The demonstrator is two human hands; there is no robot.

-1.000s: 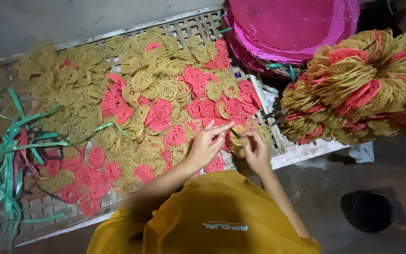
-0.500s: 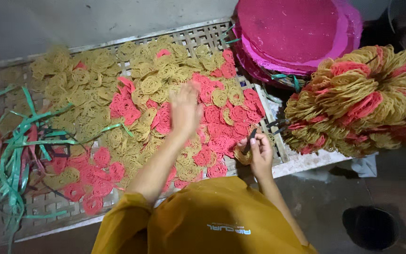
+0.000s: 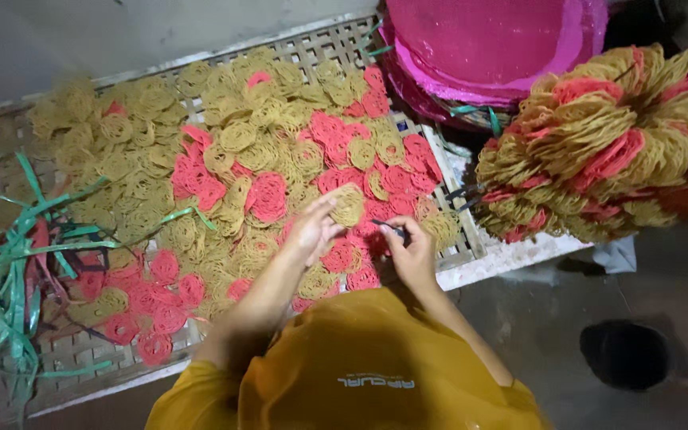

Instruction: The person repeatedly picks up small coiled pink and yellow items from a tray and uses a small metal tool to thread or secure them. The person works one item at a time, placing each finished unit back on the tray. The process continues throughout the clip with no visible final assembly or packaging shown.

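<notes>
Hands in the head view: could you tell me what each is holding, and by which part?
The left hand holds a yellow noodle disc by its lower edge, at the fingertips. The right hand pinches a thin dark strip near one end.

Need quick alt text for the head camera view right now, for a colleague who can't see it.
Seen from above, a person in a yellow shirt lifts a yellow noodle disc with the left hand, while the right hand pinches a thin dark strip. Below lies a woven tray of yellow and red discs, green straps at left, bundled discs at right.
</notes>
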